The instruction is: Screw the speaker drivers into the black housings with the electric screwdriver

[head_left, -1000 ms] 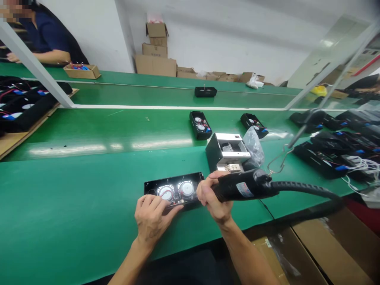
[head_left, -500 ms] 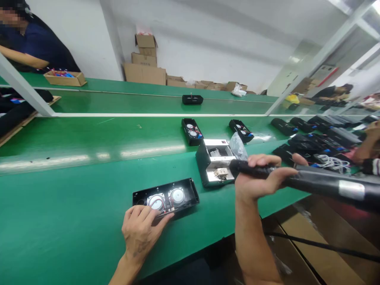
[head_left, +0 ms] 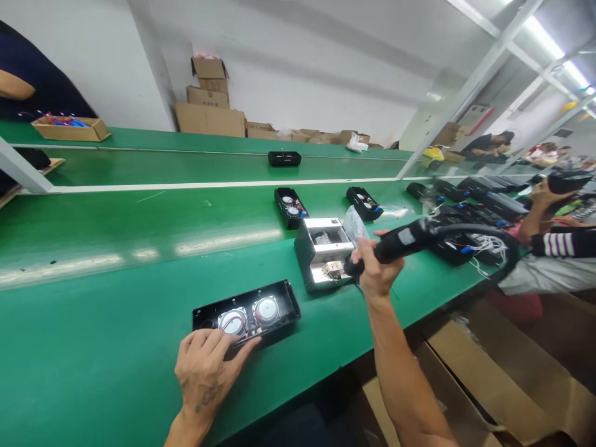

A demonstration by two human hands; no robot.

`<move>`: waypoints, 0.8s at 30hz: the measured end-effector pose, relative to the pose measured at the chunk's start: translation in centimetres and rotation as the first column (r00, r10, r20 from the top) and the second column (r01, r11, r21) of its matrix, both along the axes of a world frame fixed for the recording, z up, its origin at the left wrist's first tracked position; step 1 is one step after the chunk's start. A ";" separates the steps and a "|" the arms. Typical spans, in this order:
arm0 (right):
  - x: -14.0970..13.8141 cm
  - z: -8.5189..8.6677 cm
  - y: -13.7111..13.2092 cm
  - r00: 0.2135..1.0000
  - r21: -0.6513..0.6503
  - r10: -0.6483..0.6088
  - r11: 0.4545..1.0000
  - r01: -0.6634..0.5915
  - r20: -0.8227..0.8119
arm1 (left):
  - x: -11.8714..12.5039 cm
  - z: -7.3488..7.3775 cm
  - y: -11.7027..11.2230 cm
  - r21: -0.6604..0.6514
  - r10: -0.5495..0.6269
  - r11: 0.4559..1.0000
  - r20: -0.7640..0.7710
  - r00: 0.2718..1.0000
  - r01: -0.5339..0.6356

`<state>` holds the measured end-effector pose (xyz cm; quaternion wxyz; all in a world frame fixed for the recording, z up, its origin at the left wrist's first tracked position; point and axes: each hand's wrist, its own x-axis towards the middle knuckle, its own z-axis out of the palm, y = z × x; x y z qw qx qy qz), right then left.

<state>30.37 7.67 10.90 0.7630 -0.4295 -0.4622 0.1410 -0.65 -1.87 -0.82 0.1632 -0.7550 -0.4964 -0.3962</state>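
The left hand (head_left: 205, 366) is partly closed on an open black speaker housing (head_left: 249, 310), its fingers bent over the near edge and its thumb stretched along it. The housing lies slightly aslant on the green desk (head_left: 116, 354), open side up, with two round speaker drivers (head_left: 267, 310) and red wiring showing inside. The right hand (head_left: 379, 273) is wrapped around a black electric screwdriver (head_left: 405, 242) with a thick cable curving off to the right. The tool's front end reaches the lower front of a metal screw feeder (head_left: 328, 248) — whether the two touch, I cannot tell. A clear plastic bag (head_left: 356, 223) is just beside the feeder. Beyond stand two more open housings (head_left: 291, 208), well apart from each other. At right, a co-worker's striped sleeve (head_left: 559, 244) shows near a crowd of black housings.
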 end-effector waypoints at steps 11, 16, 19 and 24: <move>-3.8 0.0 -4.0 0.905 -0.149 0.408 0.894 -0.423 -0.123 | 0.3 0.4 0.0 -0.024 0.008 1.000 0.028 1.000 -0.007; -8.7 -1.1 -6.6 0.824 0.029 0.532 0.843 -0.537 -0.194 | 0.5 0.5 -0.1 -0.053 0.011 0.999 0.041 0.999 -0.009; -10.6 -2.1 -6.7 0.792 -0.008 0.585 0.803 -0.595 -0.172 | 0.5 0.5 -0.2 -0.064 0.015 0.998 0.043 0.999 -0.012; -11.5 -2.6 -6.2 0.763 -0.034 0.620 0.772 -0.635 -0.183 | 0.5 0.6 -0.2 -0.072 0.014 0.997 0.045 0.999 -0.011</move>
